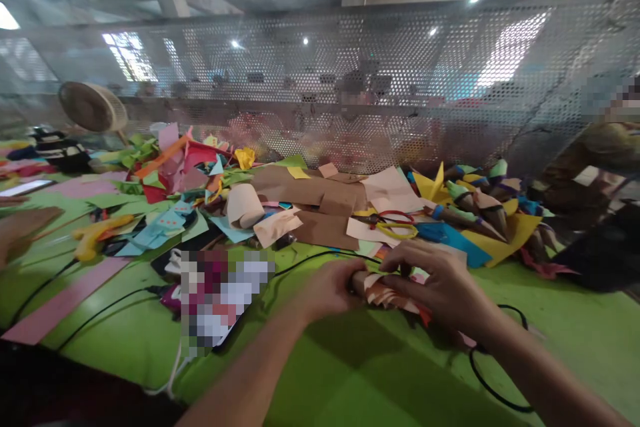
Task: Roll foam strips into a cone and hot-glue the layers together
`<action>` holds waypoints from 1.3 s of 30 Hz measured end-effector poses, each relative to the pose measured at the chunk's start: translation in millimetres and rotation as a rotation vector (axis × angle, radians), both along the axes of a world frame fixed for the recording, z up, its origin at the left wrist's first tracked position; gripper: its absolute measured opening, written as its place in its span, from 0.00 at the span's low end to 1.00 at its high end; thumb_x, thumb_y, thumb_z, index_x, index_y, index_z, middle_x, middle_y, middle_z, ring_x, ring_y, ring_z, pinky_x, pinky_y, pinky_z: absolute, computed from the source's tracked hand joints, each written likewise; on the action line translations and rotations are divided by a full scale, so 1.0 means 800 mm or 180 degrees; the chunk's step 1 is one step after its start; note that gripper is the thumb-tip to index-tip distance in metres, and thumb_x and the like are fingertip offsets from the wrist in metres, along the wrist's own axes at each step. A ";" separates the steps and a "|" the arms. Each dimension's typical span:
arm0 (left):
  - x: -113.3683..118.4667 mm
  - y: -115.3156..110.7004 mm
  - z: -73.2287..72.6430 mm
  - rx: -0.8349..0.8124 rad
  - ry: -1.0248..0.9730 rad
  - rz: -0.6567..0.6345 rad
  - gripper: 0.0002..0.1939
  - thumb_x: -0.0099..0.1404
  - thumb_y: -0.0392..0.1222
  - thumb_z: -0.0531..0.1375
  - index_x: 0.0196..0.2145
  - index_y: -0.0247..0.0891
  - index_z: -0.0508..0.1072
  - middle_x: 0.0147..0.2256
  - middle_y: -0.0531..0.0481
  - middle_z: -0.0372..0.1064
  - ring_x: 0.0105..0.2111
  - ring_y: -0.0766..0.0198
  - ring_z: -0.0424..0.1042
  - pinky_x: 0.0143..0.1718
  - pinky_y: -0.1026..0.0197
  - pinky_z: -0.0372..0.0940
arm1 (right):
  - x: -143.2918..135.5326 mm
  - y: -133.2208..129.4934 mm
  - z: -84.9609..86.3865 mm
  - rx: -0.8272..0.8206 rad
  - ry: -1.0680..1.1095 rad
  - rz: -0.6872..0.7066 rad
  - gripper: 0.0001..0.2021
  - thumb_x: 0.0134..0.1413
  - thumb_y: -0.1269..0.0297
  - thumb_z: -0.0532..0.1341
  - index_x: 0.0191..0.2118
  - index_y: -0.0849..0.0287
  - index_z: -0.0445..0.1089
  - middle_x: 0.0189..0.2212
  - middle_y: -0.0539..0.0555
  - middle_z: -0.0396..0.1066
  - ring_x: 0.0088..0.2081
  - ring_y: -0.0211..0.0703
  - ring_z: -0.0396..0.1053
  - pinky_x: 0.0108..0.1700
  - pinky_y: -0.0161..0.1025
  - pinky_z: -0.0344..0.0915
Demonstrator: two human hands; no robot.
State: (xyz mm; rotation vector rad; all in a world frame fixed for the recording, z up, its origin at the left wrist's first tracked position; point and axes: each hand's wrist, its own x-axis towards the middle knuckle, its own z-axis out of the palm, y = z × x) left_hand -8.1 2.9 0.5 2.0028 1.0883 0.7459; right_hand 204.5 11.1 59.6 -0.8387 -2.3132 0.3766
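My left hand (336, 290) grips the left end of a brown paper roll (358, 282) above the green table. Wrapped about the roll is a pale, fringed strip of paper (383, 290), with a bit of red paper at its lower right. My right hand (433, 283) presses this fringed strip with closed fingers from the other side; its fingertips partly hide the roll. Just beyond my hands lie scissors with red and yellow handles (400, 230). Sheets of brown paper (325, 230) and a white sheet (393, 188) spread out behind them.
A yellow glue gun (95, 237) and a phone (240, 300) with cables lie on the left. Coloured paper scraps (185, 167) pile up at the back left. Several paper-wrapped cones (493, 210) are heaped at the right, near another person's sleeve (575, 157). A fan (90, 107) stands behind.
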 end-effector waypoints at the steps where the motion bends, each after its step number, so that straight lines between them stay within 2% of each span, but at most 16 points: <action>1: 0.001 0.000 -0.002 -0.0068 -0.0051 -0.0037 0.06 0.54 0.37 0.61 0.33 0.39 0.70 0.27 0.57 0.64 0.29 0.66 0.60 0.29 0.66 0.53 | 0.000 -0.002 0.000 0.0082 -0.0026 0.0012 0.05 0.61 0.61 0.65 0.37 0.55 0.73 0.31 0.51 0.74 0.33 0.41 0.71 0.37 0.38 0.62; 5: 0.002 0.003 -0.007 -0.0310 -0.0106 -0.0109 0.06 0.53 0.37 0.61 0.31 0.38 0.69 0.26 0.57 0.61 0.28 0.67 0.58 0.29 0.65 0.54 | -0.002 -0.008 0.000 0.0304 -0.0146 0.0057 0.05 0.62 0.62 0.64 0.36 0.56 0.72 0.31 0.51 0.73 0.34 0.42 0.69 0.37 0.38 0.60; 10: 0.005 0.004 -0.002 -0.0454 -0.0002 -0.0194 0.07 0.50 0.35 0.61 0.29 0.39 0.69 0.27 0.56 0.63 0.29 0.64 0.60 0.30 0.63 0.57 | -0.005 -0.009 -0.001 0.0761 -0.0360 0.0149 0.06 0.65 0.63 0.61 0.35 0.57 0.70 0.30 0.52 0.73 0.32 0.42 0.68 0.37 0.39 0.57; 16: 0.005 0.002 0.001 -0.0533 -0.0092 -0.0170 0.12 0.49 0.36 0.63 0.35 0.38 0.72 0.32 0.54 0.70 0.32 0.62 0.63 0.35 0.61 0.61 | -0.004 -0.008 -0.002 0.0990 -0.0482 0.0124 0.06 0.67 0.67 0.58 0.38 0.58 0.71 0.31 0.53 0.74 0.32 0.43 0.69 0.38 0.41 0.57; 20: 0.004 0.002 -0.003 -0.0440 -0.0170 -0.0171 0.14 0.52 0.39 0.66 0.38 0.38 0.73 0.33 0.53 0.71 0.34 0.61 0.65 0.35 0.63 0.61 | -0.004 -0.007 -0.003 0.0822 -0.0499 0.0043 0.06 0.67 0.66 0.58 0.38 0.58 0.71 0.32 0.52 0.75 0.32 0.43 0.69 0.38 0.40 0.58; 23: 0.004 0.000 -0.004 -0.0424 -0.0459 -0.0220 0.19 0.54 0.43 0.68 0.44 0.38 0.73 0.39 0.51 0.73 0.37 0.60 0.68 0.38 0.62 0.62 | -0.003 -0.005 -0.003 0.0520 -0.0293 -0.0010 0.05 0.66 0.65 0.60 0.40 0.56 0.73 0.34 0.51 0.76 0.35 0.42 0.72 0.38 0.38 0.60; 27: 0.002 -0.004 0.006 -0.0518 -0.0507 -0.0127 0.26 0.51 0.49 0.71 0.46 0.39 0.71 0.41 0.50 0.73 0.38 0.59 0.69 0.40 0.61 0.63 | -0.002 -0.003 -0.002 0.0272 -0.0158 0.0002 0.04 0.64 0.63 0.62 0.39 0.54 0.75 0.32 0.49 0.76 0.34 0.40 0.72 0.37 0.36 0.61; 31: 0.000 -0.008 0.016 -0.0873 -0.0701 -0.0225 0.31 0.49 0.53 0.73 0.46 0.39 0.70 0.41 0.50 0.71 0.41 0.58 0.68 0.41 0.61 0.62 | 0.000 -0.003 -0.003 0.0295 -0.0159 -0.0034 0.04 0.63 0.63 0.63 0.37 0.54 0.75 0.31 0.50 0.75 0.34 0.41 0.71 0.36 0.37 0.61; 35: 0.000 -0.009 0.016 -0.1202 -0.0973 -0.0314 0.30 0.50 0.55 0.72 0.45 0.38 0.69 0.40 0.50 0.69 0.41 0.59 0.65 0.42 0.62 0.60 | -0.001 -0.004 -0.001 0.0346 -0.0271 -0.0098 0.05 0.63 0.63 0.63 0.35 0.56 0.74 0.30 0.51 0.74 0.32 0.42 0.70 0.35 0.37 0.60; 39: -0.001 -0.008 0.011 -0.1395 -0.1189 -0.0389 0.27 0.57 0.61 0.66 0.44 0.38 0.69 0.38 0.52 0.65 0.40 0.61 0.63 0.42 0.63 0.58 | -0.003 -0.005 0.002 0.0321 -0.0303 -0.0152 0.06 0.60 0.65 0.64 0.31 0.57 0.72 0.27 0.51 0.72 0.30 0.41 0.68 0.33 0.36 0.59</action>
